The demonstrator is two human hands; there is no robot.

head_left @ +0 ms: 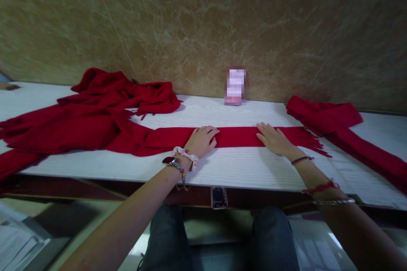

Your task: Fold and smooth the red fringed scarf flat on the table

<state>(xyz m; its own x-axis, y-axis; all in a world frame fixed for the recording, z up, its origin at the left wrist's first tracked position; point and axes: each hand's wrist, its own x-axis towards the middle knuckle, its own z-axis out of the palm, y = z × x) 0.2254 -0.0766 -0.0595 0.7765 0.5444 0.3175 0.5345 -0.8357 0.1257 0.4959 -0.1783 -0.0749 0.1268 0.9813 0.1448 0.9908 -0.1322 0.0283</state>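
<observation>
Right hand, centre right of frame: palm down, fingers spread and extended, nothing clasped; it lies across the red fringed scarf. Left hand, near centre: rests on the same strip, fingers loosely bent; cannot tell whether the fingertips pinch any cloth. Scarf lies flat as a narrow band between the hands, its fringe fanning out to the right beyond the right hand; leftward it rumples and runs towards a heap of red cloth, boundary between the two unclear. Handling, judged: light, soft, limp, not fragile; likely to wrinkle if pushed, so best held by the long edges or pressed flat, the loose fringe making a poor hold. Pose: left forearm rises from lower left, right forearm from lower right, converging towards the scarf; both wrists low over the white tabletop. Outward: second red scarf, folded over itself, at right; pixelated phone-shaped object upright against the marbled wall, upper centre.
</observation>
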